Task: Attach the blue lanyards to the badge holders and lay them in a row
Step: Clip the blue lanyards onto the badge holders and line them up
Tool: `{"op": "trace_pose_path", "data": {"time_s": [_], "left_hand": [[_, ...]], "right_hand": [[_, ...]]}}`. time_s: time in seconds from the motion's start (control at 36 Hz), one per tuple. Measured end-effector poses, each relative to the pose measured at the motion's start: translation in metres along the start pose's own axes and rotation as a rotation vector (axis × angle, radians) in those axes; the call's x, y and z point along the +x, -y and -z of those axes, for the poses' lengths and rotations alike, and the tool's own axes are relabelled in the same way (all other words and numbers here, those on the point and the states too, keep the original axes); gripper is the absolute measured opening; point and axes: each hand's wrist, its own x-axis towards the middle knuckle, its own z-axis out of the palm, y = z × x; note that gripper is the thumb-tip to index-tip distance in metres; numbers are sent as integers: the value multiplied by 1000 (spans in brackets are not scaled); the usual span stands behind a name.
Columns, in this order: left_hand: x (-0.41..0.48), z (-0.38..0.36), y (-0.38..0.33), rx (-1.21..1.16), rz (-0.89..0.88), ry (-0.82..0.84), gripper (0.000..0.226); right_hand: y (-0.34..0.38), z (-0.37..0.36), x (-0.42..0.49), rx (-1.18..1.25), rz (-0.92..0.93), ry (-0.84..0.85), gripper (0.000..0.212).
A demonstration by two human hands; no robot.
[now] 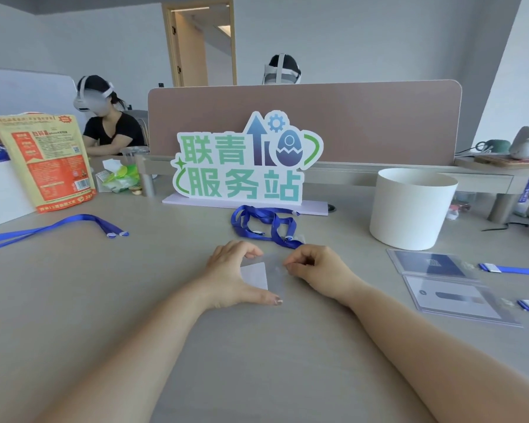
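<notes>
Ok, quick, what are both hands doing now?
Left hand: holding the clear plastic badge holder.
Right hand: pinching that holder's right edge.

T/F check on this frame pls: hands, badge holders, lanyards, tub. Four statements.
1. The left hand and right hand both hold the clear plastic badge holder with a white card. True.
2. The white round tub stands left of the hands. False: it stands to their right.
3. A clear badge holder with a dark card and a clear badge holder with a pale card lie side by side at the right. True.
4. The long blue lanyard at the left is clipped to a badge holder. False: its ends lie free on the grey table.
</notes>
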Motion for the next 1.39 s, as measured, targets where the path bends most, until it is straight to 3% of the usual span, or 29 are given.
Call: {"op": "trace_pose_path", "data": {"time_s": [0.56, 0.78, 0.86, 0.92, 1.03, 1.19, 1.39], "left_hand": [[1, 1, 5, 20, -29, -13, 92], [2, 5, 7, 246, 5, 142, 102], [1, 5, 7, 227, -15, 143, 78], [2, 3, 7, 166, -36, 137, 59], [4, -2, 9, 100, -55, 128, 42], [4, -6, 13, 120, -69, 182, 43], [-1, -8, 1, 372, -90, 185, 49]], "right_hand": [[5, 11, -6, 213, 16, 155, 14], [2, 0, -3, -261, 97, 115, 10], [3, -1, -5, -372, 139, 60, 4], [2, -1, -6, -402, 164, 34, 4], [0, -1, -4, -404, 165, 9, 5], [-9, 6, -1, -425, 101, -12, 4], [-15, 11, -2, -406, 87, -29, 13]]}}
